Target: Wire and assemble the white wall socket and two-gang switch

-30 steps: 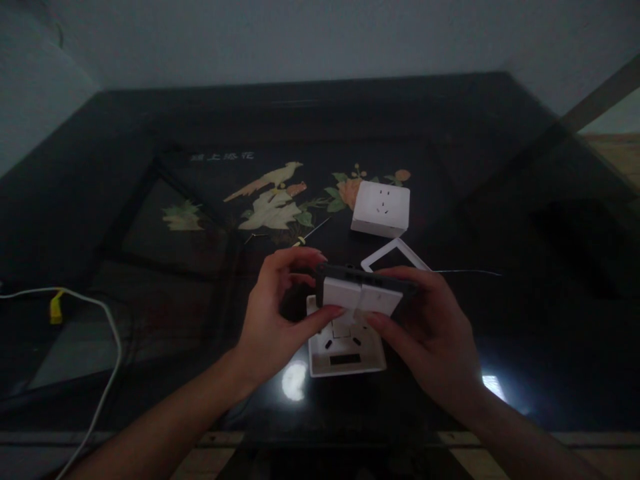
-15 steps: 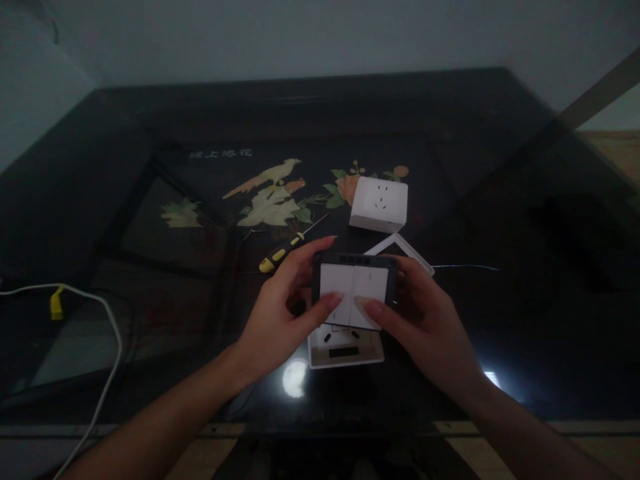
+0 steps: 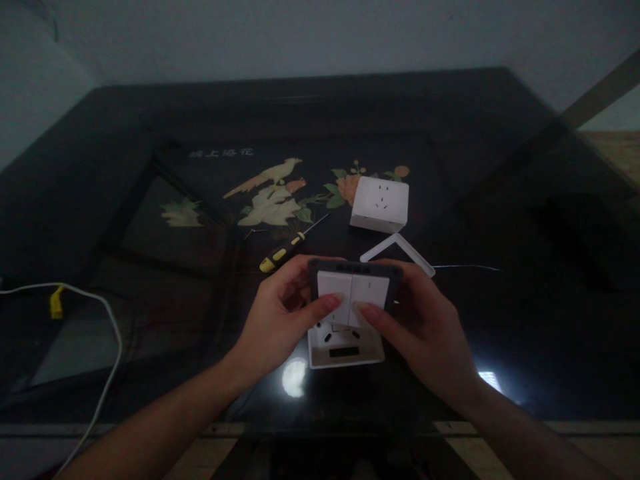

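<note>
Between my two hands is a wall switch with two white rockers in a dark grey frame, tilted up toward me. My left hand grips its left side, thumb on the left rocker. On the other side my right hand holds it, thumb on the right rocker, fingers mostly hidden behind. Under the switch, an open white mounting box with slots in its base lies on the table, its far part covered. A white cover frame, partly hidden, rests just beyond my right hand.
Beyond the hands lie a yellow-and-black screwdriver, small screws and a white socket on its box. A white cable with a yellow tag curves at the left. The dark glass tabletop reflects light.
The switch has tipped back and come slightly lower, showing more of its top edge. My left index finger has lowered behind it. The things on the table have stayed put.
</note>
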`<state>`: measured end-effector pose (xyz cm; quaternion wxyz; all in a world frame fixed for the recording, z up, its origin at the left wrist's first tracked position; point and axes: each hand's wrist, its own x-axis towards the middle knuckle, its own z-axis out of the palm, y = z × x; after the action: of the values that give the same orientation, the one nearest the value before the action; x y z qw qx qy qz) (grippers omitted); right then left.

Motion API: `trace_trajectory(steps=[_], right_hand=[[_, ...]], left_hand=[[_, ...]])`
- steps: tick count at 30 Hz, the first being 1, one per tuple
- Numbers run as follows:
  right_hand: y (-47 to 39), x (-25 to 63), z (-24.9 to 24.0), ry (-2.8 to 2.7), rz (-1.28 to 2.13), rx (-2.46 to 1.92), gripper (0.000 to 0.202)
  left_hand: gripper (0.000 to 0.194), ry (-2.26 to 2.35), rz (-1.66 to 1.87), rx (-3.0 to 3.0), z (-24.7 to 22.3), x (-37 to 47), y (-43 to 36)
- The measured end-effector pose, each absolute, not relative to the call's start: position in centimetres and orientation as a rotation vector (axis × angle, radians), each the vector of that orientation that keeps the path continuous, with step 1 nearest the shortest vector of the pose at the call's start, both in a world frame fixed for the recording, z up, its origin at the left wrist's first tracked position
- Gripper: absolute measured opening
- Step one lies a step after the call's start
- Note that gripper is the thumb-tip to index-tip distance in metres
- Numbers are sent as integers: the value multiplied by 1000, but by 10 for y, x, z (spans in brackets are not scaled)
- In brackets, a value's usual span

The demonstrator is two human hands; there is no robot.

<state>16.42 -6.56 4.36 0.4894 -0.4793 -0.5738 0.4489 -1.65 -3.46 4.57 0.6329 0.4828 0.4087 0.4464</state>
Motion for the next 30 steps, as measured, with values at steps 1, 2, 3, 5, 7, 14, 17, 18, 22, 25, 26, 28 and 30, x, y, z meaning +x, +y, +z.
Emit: trace_trajectory(steps=[1, 2, 3, 5, 7, 14, 17, 18, 22, 25, 26, 28, 30], right_hand=[[-66, 164, 44, -1410, 1078, -1162, 30], [-67, 165, 44, -1424, 1069, -1162, 30], [-67, 165, 44, -1437, 1059, -1163, 31], [-68, 165, 43, -1460, 1035, -1174, 31], [-68, 165, 42, -1479, 1005, -1191, 30], [-71, 164, 40, -1519, 958, -1258, 29], [-71, 164, 41, -1534, 940, -1264, 28], [-71, 165, 41, -1533, 943, -1268, 28], [-70, 165, 44, -1471, 1013, -1272, 29], [-67, 164, 47, -1400, 1064, -1266, 31], [-67, 164, 47, -1377, 1074, -1268, 31], [-66, 163, 47, -1340, 1090, -1277, 32], [-65, 163, 46, -1311, 1106, -1284, 31]], left_hand=[[25, 936, 1020, 1112, 46, -17, -35], [25, 940, 1021, 1121, 47, -17, -35], [24, 944, 1023, 1134, 47, -17, -36], [24, 958, 1042, 1170, 46, -16, -37], [25, 984, 1064, 1215, 44, -15, -39], [29, 1036, 1130, 1326, 40, -13, -45], [30, 1034, 1110, 1322, 40, -14, -45], [30, 1041, 1099, 1319, 40, -14, -45], [31, 1034, 1108, 1325, 42, -15, -43], [33, 981, 1070, 1327, 43, -16, -41], [37, 963, 1035, 1317, 43, -16, -41], [48, 938, 958, 1294, 44, -16, -41], [57, 933, 921, 1274, 43, -16, -42]])
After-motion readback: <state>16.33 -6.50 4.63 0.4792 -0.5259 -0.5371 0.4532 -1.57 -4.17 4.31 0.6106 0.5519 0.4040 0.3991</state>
